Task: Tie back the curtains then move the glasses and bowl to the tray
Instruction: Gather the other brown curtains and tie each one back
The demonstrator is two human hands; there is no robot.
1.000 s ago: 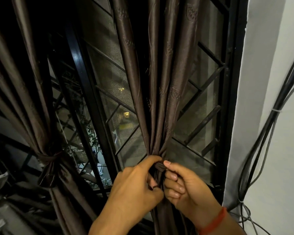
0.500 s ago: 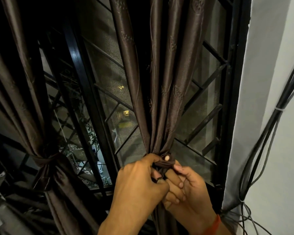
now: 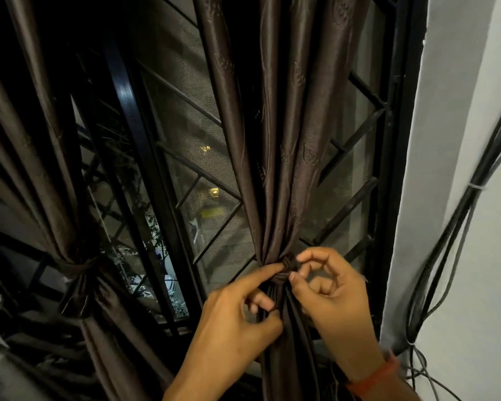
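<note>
While the left curtain [image 3: 78,198] hangs already cinched by its tie [image 3: 80,269], the right curtain [image 3: 275,157] is being knotted.

Left to right: the left hand [image 3: 235,322] presses its forefinger against the knot [image 3: 285,270] and its lower fingers curl round the gathered cloth beneath; the right hand [image 3: 333,287] pinches at the knot's right edge between thumb and forefinger, other fingers loosely curled. Beside them stand the window grille [image 3: 353,198] and, on the wall, a bundle of cables [image 3: 457,227]. The satin looks slippery, so letting go early could let the knot work loose and the folds spread. Glasses, bowl and tray are out of view.
</note>
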